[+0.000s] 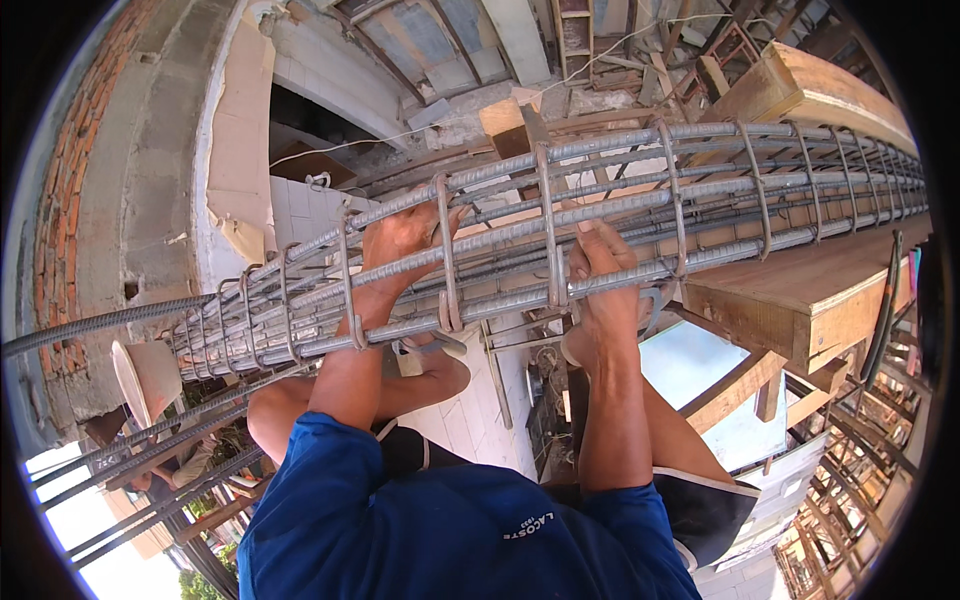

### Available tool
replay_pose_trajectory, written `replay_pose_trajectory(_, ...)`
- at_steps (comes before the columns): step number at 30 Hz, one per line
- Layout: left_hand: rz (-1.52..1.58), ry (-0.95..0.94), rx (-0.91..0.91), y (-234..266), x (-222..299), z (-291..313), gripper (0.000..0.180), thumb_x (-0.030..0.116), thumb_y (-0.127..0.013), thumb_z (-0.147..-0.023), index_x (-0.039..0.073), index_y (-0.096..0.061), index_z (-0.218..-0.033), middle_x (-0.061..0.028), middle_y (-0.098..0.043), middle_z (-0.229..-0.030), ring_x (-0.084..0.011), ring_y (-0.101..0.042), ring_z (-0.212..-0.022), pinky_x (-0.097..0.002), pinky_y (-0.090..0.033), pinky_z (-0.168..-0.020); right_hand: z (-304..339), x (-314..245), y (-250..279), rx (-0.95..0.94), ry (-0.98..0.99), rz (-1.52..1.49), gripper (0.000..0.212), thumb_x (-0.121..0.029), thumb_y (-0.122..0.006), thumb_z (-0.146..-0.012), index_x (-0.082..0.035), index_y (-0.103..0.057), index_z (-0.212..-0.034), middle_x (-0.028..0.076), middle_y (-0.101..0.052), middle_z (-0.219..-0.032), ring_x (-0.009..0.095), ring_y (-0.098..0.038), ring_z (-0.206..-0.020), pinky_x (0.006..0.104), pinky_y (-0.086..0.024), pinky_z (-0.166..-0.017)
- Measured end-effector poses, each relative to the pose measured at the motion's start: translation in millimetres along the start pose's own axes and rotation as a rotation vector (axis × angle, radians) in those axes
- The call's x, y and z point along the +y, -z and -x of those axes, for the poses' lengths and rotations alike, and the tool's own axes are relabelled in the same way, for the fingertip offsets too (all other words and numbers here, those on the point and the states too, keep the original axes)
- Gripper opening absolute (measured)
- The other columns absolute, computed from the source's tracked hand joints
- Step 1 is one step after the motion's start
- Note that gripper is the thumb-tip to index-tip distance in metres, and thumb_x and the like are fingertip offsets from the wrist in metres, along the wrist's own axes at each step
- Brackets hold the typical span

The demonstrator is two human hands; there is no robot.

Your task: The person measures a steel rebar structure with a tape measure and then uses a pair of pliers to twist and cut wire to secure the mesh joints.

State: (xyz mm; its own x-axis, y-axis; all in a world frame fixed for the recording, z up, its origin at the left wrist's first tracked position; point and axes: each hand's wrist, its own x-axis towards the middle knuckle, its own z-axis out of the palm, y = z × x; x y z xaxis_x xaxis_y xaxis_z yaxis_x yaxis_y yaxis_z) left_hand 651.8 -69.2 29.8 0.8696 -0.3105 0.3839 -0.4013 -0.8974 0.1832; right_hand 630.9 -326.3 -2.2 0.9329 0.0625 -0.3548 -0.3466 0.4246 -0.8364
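A long cage of ribbed steel rebar (500, 232) crosses in front of me, with square steel stirrups around its bars. My left hand (402, 235) reaches in among the bars, its fingers curled beside a stirrup (446, 270) and partly hidden by the steel. My right hand (605, 265) is closed, thumb up, between two long bars, just right of another stirrup (549, 215). Whatever thin thing the fingers of either hand pinch is too small to make out.
Wooden formwork (770, 285) stands under the cage at right, with another wooden box (800, 85) behind it. Several loose rebars (150, 440) run out at lower left. A brick wall (75, 200) rises at far left. Below my legs the view drops to a lower level.
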Motion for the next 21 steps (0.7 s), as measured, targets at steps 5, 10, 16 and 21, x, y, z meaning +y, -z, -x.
replay_pose_trajectory(5,0.032,-0.017,0.123,0,9,-6,0.027,0.025,-0.079,-0.080,0.006,-0.075,-0.099,-0.0163,-0.073,-0.088,-0.0320,-0.072,-0.074,-0.0415,-0.059,-0.064,14,9,-1,0.264,0.053,0.166,0.037,-0.035,-0.061,-0.101,-0.003,-0.068,-0.117,-0.006,-0.039,-0.062,0.005,-0.036,-0.060,0.0231,-0.031,-0.054)
replay_pose_trajectory(10,0.044,0.033,0.092,2,6,-7,0.028,0.026,-0.079,-0.080,0.006,-0.075,-0.099,-0.0150,-0.072,-0.089,-0.0326,-0.071,-0.074,-0.0417,-0.058,-0.063,24,8,14,0.095,0.027,0.474,0.033,-0.028,-0.060,-0.100,0.001,-0.070,-0.111,0.003,-0.059,-0.082,0.012,-0.050,-0.077,0.0286,-0.042,-0.069)
replay_pose_trajectory(16,0.102,0.009,0.086,2,5,-7,0.029,0.023,-0.078,-0.079,0.006,-0.073,-0.102,-0.0128,-0.070,-0.089,-0.0336,-0.070,-0.074,-0.0418,-0.057,-0.062,17,-9,1,-0.041,-0.027,0.564,0.030,-0.018,-0.058,-0.097,0.008,-0.068,-0.109,0.013,-0.072,-0.093,0.019,-0.060,-0.080,0.0350,-0.049,-0.076)
replay_pose_trajectory(21,0.136,0.012,0.099,3,7,-7,0.024,0.020,-0.074,-0.082,0.007,-0.073,-0.102,-0.0124,-0.069,-0.088,-0.0337,-0.069,-0.073,-0.0424,-0.056,-0.062,-23,4,-18,-0.069,0.097,0.656,0.031,-0.019,-0.061,-0.096,0.007,-0.069,-0.111,0.010,-0.070,-0.088,0.016,-0.060,-0.076,0.0316,-0.049,-0.072)
